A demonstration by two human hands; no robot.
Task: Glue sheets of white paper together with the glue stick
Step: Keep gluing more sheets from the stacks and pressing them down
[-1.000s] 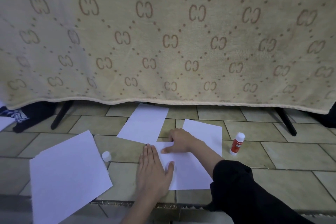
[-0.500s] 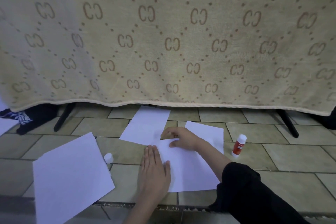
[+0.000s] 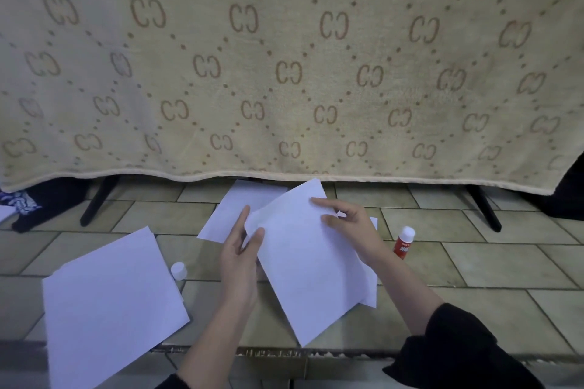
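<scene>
A white sheet of paper (image 3: 309, 265) is lifted off the tiled floor and turned at an angle, held between both hands. My left hand (image 3: 240, 265) pinches its left edge with thumb on top. My right hand (image 3: 350, 224) grips its upper right part, fingers on the paper. Beneath it another white sheet (image 3: 369, 294) lies on the floor, only its right edge showing. The red glue stick (image 3: 403, 242) stands upright with a white top, just right of my right wrist. Its white cap (image 3: 178, 271) sits on the floor left of my left hand.
A white paper stack (image 3: 110, 306) lies at the front left. Another sheet (image 3: 234, 211) lies behind my left hand. A beige patterned blanket (image 3: 284, 73) hangs over a stand with black legs (image 3: 483, 208). Dark cloth (image 3: 34, 208) lies at far left.
Both hands were pressing flat on the sheet on the floor. Now they have picked the top sheet up and turned it, and the view has tilted slightly.
</scene>
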